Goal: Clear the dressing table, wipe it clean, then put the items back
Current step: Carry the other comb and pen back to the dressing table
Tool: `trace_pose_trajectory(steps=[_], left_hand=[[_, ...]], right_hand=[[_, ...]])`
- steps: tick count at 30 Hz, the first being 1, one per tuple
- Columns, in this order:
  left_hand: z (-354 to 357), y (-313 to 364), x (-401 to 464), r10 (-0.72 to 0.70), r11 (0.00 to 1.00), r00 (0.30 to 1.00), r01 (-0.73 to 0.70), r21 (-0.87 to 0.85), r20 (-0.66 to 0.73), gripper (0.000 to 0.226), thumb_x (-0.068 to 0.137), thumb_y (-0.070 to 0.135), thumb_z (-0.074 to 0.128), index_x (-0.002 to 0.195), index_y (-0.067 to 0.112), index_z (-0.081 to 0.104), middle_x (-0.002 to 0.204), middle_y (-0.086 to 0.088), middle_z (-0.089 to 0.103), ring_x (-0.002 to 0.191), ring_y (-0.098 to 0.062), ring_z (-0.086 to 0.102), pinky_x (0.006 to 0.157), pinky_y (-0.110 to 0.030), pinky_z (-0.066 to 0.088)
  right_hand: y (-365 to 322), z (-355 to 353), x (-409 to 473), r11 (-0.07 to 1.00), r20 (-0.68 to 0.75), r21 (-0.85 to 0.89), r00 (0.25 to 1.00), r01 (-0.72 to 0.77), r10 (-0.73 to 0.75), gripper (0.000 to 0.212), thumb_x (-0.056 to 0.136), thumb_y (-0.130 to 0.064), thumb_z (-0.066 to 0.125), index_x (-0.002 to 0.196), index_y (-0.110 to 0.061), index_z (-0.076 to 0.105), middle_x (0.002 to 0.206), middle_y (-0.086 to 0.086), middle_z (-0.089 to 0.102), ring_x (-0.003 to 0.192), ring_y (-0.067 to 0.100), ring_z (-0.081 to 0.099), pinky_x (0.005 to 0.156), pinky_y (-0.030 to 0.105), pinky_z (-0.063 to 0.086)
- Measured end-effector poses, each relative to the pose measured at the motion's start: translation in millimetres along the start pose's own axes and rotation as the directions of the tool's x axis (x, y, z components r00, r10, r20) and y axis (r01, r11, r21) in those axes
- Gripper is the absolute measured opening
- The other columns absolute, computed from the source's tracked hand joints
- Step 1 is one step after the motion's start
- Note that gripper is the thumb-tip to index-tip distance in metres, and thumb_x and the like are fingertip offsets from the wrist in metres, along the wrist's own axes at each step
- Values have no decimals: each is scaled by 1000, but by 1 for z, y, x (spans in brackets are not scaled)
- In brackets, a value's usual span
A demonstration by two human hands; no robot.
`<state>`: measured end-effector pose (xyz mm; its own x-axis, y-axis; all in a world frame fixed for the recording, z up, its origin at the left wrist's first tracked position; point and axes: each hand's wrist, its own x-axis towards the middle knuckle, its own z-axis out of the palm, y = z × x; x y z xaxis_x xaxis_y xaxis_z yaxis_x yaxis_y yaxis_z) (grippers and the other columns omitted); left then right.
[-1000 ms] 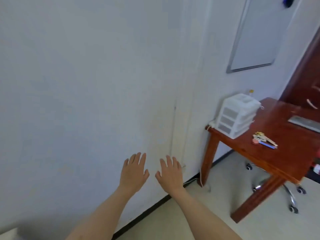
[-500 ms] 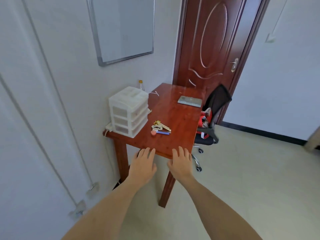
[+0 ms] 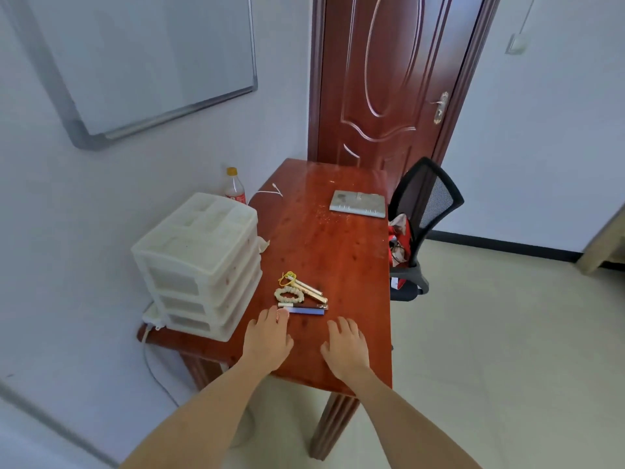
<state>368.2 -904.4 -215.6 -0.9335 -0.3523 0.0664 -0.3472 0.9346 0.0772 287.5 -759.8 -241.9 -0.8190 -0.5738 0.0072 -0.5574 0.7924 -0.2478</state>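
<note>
A reddish wooden dressing table [image 3: 331,252] stands against the wall. On it sit a white three-drawer organiser [image 3: 199,265], a flat grey device [image 3: 357,204], and a small pile near the front: a cream scrunchie [image 3: 289,294], a yellow band [image 3: 287,278], thin sticks [image 3: 311,291] and a blue pen [image 3: 306,311]. My left hand [image 3: 269,336] is held flat over the table's front part, its fingertips at a small pink object beside the pen. My right hand [image 3: 345,346] is spread flat to its right. Both hold nothing.
A bottle with an orange cap [image 3: 234,188] stands behind the organiser. A black mesh office chair [image 3: 422,211] with red cloth on it is at the table's right side. A brown door [image 3: 385,79] is behind, and a whiteboard [image 3: 142,59] hangs on the wall.
The view has swung from the bare wall to the table and come closer. Both hands, still flat and empty, are now over the table's front part.
</note>
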Motion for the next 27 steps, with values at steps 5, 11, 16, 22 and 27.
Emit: trace_pose_trajectory(steps=[5, 11, 16, 22, 27], left_hand=[[23, -21, 53, -12, 1000, 992, 12, 0, 125, 35, 90, 30, 44, 123, 17, 43, 126, -2, 47, 112, -17, 45, 89, -29, 44], [59, -28, 89, -33, 997, 979, 46, -58, 203, 43, 92, 26, 42, 134, 18, 35, 131, -1, 45, 117, -19, 44, 90, -31, 42], [79, -24, 102, -79, 995, 957, 93, -35, 278, 39, 93, 21, 41, 132, 18, 38, 130, -2, 45, 117, -20, 43, 89, -32, 40], [85, -17, 111, -154, 987, 947, 159, 4, 283, 27, 92, 9, 46, 119, 11, 46, 117, -8, 52, 102, -25, 51, 73, -32, 50], [80, -19, 123, -161, 981, 953, 184, -65, 257, 35, 72, 17, 74, 100, 7, 58, 93, -7, 61, 75, -23, 61, 52, -30, 50]], right_hand=[[-16, 21, 54, 998, 103, -2, 993, 55, -55, 44, 91, -25, 43, 132, -11, 40, 141, 5, 39, 133, 21, 28, 108, 33, 29], [-16, 51, 102, 991, 232, -45, 966, 125, -112, 57, 94, -25, 39, 146, -8, 21, 154, 7, 19, 142, 22, 11, 114, 36, 17], [-18, 69, 125, 991, 245, -93, 967, 98, -73, 60, 79, -25, 62, 134, -7, 45, 138, 9, 47, 130, 25, 40, 107, 42, 32], [-21, 77, 146, 996, 100, -84, 995, 35, -27, 39, 39, -18, 83, 73, -19, 65, 72, -1, 63, 72, 20, 63, 60, 35, 51], [-24, 74, 151, 997, 251, -59, 967, 48, -31, 29, 88, -13, 49, 116, -9, 51, 117, 9, 55, 112, 27, 49, 92, 37, 41]])
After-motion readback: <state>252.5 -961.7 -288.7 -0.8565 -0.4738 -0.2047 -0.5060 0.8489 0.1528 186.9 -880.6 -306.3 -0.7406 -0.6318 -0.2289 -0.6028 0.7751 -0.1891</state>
